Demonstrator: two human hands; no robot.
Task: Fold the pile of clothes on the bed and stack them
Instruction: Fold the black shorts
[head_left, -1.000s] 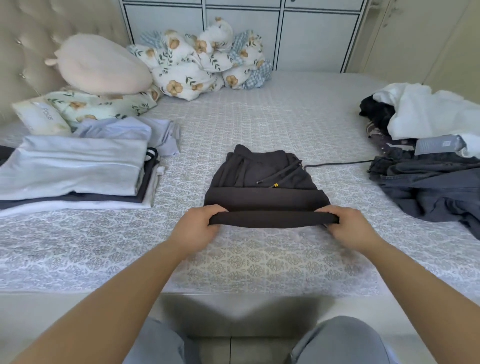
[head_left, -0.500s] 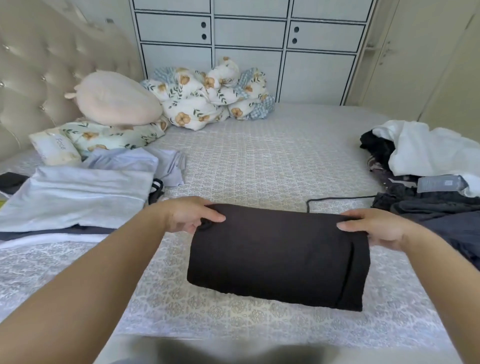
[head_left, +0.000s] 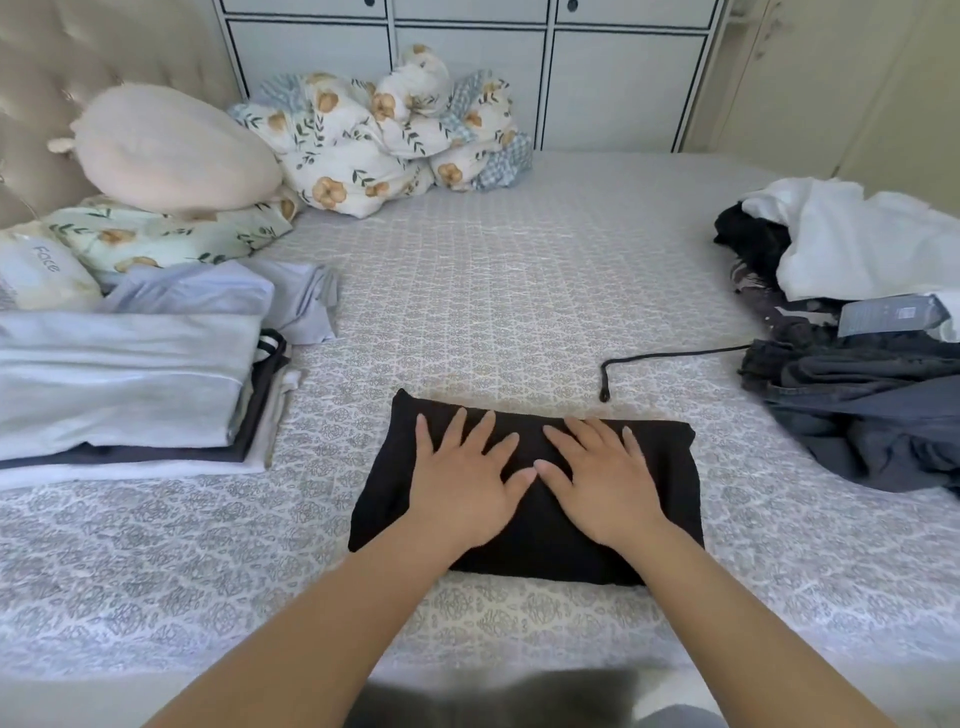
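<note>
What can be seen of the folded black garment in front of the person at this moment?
The black garment is a dark, soft-looking piece of clothing folded into a compact, roughly rectangular bundle. It lies flat on the patterned bedspread, near the bed's front edge, apart from the folded stack to the left and the unfolded pile to the right. The left hand and the right hand press on its top with fingers spread and straight. No label or fastening shows.
</note>
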